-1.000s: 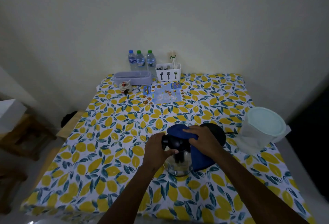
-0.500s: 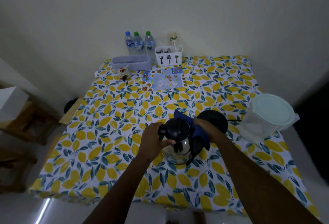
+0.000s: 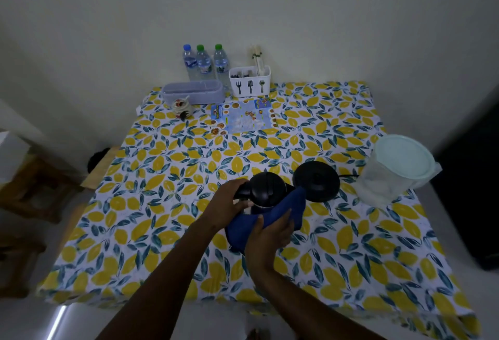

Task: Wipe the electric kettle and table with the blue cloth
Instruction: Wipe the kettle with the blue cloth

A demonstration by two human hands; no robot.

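The electric kettle (image 3: pixel 267 187), with a black lid and a glass body, stands near the middle of the table (image 3: pixel 162 204), which has a lemon-print cover. My left hand (image 3: pixel 228 203) grips the kettle's black handle on its left side. My right hand (image 3: pixel 271 231) presses the blue cloth (image 3: pixel 272 215) against the kettle's near and right side. The cloth wraps the lower body and hides most of the glass. The kettle's round black base (image 3: pixel 316 184) lies just to the right, with a cord running off to the right.
A lidded translucent plastic jug (image 3: pixel 394 169) stands at the right edge. At the back are three water bottles (image 3: pixel 205 62), a white cutlery caddy (image 3: pixel 249 80), a grey tray (image 3: pixel 193 92), a small ceramic jar (image 3: pixel 182 107) and a printed menu sheet (image 3: pixel 243 119). Wooden stools stand left.
My right hand has carried the cloth from the kettle's lid, down its right side, to its near lower side. My left hand has kept its hold on the handle. The camera has tilted further down.
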